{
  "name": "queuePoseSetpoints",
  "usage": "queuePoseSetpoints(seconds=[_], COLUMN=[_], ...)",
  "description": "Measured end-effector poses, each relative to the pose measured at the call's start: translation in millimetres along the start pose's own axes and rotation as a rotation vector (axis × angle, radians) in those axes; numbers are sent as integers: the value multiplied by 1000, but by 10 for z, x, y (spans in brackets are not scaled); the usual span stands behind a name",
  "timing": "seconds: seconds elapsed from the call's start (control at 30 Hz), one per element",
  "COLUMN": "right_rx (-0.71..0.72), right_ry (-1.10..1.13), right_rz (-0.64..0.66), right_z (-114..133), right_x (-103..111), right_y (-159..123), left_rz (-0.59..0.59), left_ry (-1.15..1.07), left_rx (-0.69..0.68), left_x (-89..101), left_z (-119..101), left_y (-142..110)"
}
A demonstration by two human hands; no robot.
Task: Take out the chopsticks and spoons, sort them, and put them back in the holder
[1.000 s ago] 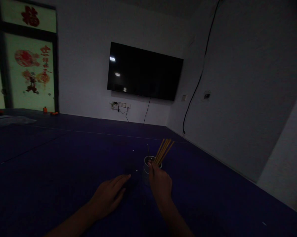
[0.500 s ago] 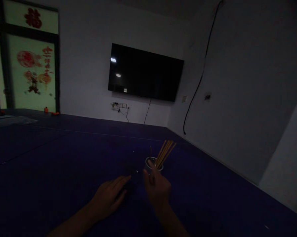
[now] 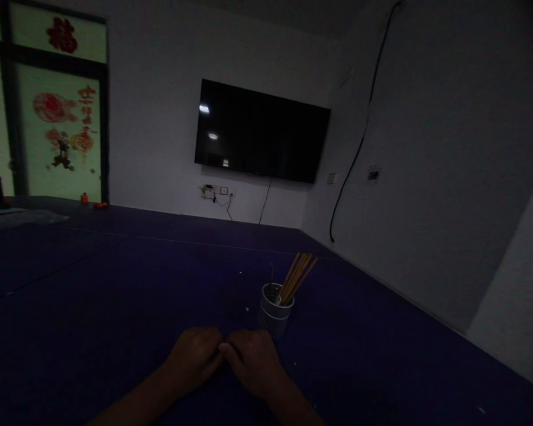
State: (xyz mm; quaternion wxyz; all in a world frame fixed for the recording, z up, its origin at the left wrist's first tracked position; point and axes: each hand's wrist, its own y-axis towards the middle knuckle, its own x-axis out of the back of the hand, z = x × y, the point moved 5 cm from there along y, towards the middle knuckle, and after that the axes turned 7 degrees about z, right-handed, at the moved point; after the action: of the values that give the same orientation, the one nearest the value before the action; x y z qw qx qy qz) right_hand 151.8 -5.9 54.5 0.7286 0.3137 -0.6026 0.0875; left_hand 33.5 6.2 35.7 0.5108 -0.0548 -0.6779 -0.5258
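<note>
My left hand rests low over the dark blue tabletop with its fingers curled under. Right beside it, my right hand is also curled, and its thumb meets the left hand's fingertips. Anything inside the two closed hands is hidden by the knuckles and the dim light. Just beyond my right hand a grey cup with a pale rim stands upright. Several chopsticks lean to the right in it, together with a thin bent handle and something pale that I cannot make out.
Small white specks lie on the blue tabletop. A black television hangs on the far wall, with sockets and cables below. A long black cable runs down the right wall. Small orange objects and a plastic sheet are at the far left.
My right hand has left the cup's rim and come down and left to meet my left hand. My left hand's fingers, stretched out before, are now curled. The cup stays in place.
</note>
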Motion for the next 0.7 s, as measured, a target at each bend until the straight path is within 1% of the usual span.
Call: queuePoseSetpoints(seconds=[0.1, 0.2, 0.27, 0.3, 0.37, 0.4, 0.47, 0.5, 0.53, 0.57, 0.6, 0.63, 0.7], right_rx=[25, 74, 99, 100, 58, 10, -162, -275, -388, -492, -579, -644, -724], right_ry=[2, 5, 9, 10, 11, 8, 7, 17, 37, 68, 108, 151, 235], right_rz=[-41, -149, -290, -391, -641, -774, -1001, -1078, -1126, -1146, -1138, -1108, -991], right_z=[3, 24, 22, 9, -55, -104, -236, -313, -394, -475, -556, -634, -777], right_x=[-21, -2, 63, 116, 253, 322, 429, 456, 461, 445, 407, 353, 207], right_y=[-5, -16, -39, -62, -140, -191, -294, -337, -368, -387, -392, -383, -332], left_rz=[7, 6, 11, 18, 37, 45, 55, 60, 66, 70, 73, 72, 64], left_ry=[-19, -10, 7, 15, 24, 25, 17, 9, 2, -3, -7, -11, -19], left_rx=[-14, -11, -1, 3, 9, 13, 24, 26, 26, 26, 26, 26, 29], left_x=[7, 13, 17, 20, 29, 37, 51, 56, 57, 57, 56, 55, 52], left_z=[-25, -12, 7, 14, 20, 19, 16, 11, 6, 1, -2, -4, -3], left_y=[1, 14, 29, 36, 51, 58, 69, 74, 77, 79, 79, 78, 71])
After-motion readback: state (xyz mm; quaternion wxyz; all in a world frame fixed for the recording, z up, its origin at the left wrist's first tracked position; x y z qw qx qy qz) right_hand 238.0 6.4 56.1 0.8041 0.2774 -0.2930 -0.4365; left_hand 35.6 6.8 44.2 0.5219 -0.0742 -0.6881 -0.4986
